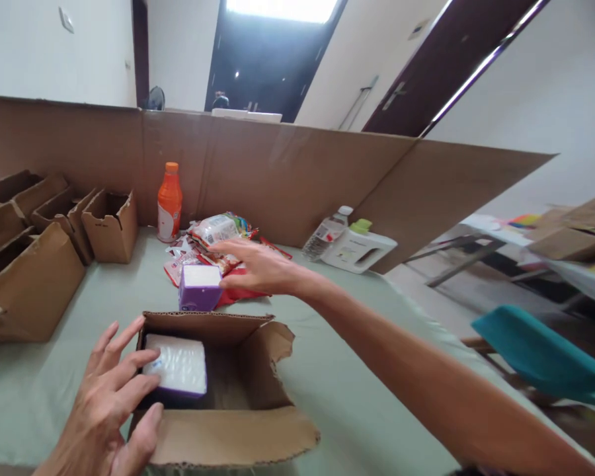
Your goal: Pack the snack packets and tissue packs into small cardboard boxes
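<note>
An open cardboard box (268,370) sits in front of me, with one purple-and-white tissue pack (181,363) inside at its left end. My left hand (106,396) is spread over the box's left side, its fingertips at the pack and the box edge. Beyond the box, a second tissue pack (198,297), purple with a white top, stands on the green cloth. My right hand (262,268) reaches across, fingers stretched out; its thumb is at that pack's right edge, and whether it touches cannot be told. Behind this hand lies a pile of snack packets (215,231), partly hidden.
Several cardboard boxes (112,228) stand at the left. An orange bottle (169,205) is upright near the tall cardboard screen (258,158). Against the screen at right lean a clear bottle (327,235) and a white jug (357,250). A teal chair (540,357) is at far right.
</note>
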The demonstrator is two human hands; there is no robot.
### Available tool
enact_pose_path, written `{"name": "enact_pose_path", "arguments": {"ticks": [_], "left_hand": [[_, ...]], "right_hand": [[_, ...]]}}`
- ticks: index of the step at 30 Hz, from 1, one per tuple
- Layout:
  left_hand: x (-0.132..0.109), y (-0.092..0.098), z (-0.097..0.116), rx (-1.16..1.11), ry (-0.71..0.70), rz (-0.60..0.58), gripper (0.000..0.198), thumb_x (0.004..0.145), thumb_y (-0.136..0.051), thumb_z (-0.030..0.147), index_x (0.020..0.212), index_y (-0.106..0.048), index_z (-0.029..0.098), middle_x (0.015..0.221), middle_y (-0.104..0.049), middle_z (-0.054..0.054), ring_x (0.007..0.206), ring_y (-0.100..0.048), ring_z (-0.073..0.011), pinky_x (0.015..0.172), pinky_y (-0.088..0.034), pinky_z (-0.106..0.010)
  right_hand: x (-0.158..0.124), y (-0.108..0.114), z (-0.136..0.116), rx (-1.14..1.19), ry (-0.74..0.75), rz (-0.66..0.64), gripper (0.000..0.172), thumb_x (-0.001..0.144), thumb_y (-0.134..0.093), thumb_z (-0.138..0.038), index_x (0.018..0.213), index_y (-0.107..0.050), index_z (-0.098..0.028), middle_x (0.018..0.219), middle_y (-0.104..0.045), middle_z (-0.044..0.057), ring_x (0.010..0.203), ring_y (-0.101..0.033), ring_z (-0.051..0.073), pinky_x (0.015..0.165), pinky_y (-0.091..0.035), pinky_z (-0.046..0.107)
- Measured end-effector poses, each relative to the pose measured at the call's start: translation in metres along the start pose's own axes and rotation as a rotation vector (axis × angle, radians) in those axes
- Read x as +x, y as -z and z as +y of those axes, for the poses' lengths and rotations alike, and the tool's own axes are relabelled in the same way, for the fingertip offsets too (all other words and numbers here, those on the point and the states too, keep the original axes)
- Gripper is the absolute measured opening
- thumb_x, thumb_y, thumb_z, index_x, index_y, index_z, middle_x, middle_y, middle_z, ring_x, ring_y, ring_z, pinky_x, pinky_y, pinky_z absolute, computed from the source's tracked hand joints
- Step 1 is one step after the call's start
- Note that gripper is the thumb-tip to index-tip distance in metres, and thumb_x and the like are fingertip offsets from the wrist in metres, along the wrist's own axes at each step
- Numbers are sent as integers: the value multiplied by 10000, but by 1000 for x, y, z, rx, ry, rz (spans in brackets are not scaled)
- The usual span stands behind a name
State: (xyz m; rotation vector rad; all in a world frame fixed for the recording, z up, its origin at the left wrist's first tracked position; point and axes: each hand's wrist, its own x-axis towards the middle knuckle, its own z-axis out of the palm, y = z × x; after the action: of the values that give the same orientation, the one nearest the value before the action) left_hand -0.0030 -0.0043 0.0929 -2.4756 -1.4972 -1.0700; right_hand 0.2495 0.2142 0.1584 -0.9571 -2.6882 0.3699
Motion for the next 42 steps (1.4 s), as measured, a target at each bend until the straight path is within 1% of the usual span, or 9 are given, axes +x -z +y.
{"name": "enact_pose_path", "arguments": {"ticks": [3,6,9,13,16,20,31,38,42], "left_hand": [[1,1,2,5,16,-5,216,852,-575,197,1031,-678,256,1186,-735,-60,1495,-383,-284,1268,-211,-538],[2,5,2,44,-2,-49,225,846,-585,205,1047,-673,255,1207,-733,-58,1508,-359,-288,1270,-183,-549],[2,9,1,53,0,-62,215,844,-584,210,1036,-670,253,1211,-736,-55,1507,-363,-300,1265,-184,-565],[3,7,0,45,-12,-47,219,862,-571,219,1050,-682,239,1202,-742,-60,1500,-377,-310,1260,-190,-572],[3,3,-2,47,-5,-15,194,885,-555,232,1022,-693,225,1175,-752,-69,1483,-403,-314,1251,-207,-579],[3,-1,-3,82,-14,19,184,907,-547,250,972,-713,203,1133,-766,-84,1452,-441,-338,1236,-222,-606],[4,-1,4,190,-6,57,275,947,-482,258,874,-736,184,1024,-785,-94,1330,-554,-393,1138,-332,-685],[0,-7,1,156,-32,89,217,935,-513,235,941,-719,166,1049,-765,-113,1361,-510,-377,1159,-312,-658],[-2,-11,-2,112,-50,91,186,932,-529,218,1015,-692,183,1081,-751,-100,1396,-474,-345,1190,-281,-627]], "right_hand": [[36,-42,34,-52,-70,-229,1025,733,-852,-311,1599,-333,-130,1649,-338,223,1525,-307,379,1222,-292,538],[47,-69,42,-55,-102,-264,950,770,-802,-253,1577,-339,-60,1581,-424,269,1463,-412,386,1196,-338,534],[19,-48,36,-3,-134,47,806,780,-766,-248,1506,-445,-108,1482,-552,222,1366,-521,371,1149,-411,526],[-69,18,10,255,-206,662,719,850,-721,-453,1490,-456,-259,1345,-655,126,1200,-643,351,1018,-532,516],[-137,41,-22,357,-147,774,514,937,-555,-620,1383,-566,-365,1222,-706,76,1150,-677,349,939,-580,513],[-171,22,-54,106,-150,565,648,823,-759,-553,1396,-549,-335,1167,-734,54,980,-729,304,785,-623,426],[-100,7,-111,-431,-41,-105,462,783,-768,-297,1203,-640,-152,1058,-716,133,977,-666,311,922,-481,453],[-91,-29,-91,-313,-120,-238,800,890,-711,-483,1532,-420,-104,1413,-575,218,1237,-563,365,1048,-422,496],[-100,-28,-79,-281,-89,-318,572,964,-619,-491,1416,-586,-142,1317,-648,189,1212,-569,359,1072,-375,534]]}}
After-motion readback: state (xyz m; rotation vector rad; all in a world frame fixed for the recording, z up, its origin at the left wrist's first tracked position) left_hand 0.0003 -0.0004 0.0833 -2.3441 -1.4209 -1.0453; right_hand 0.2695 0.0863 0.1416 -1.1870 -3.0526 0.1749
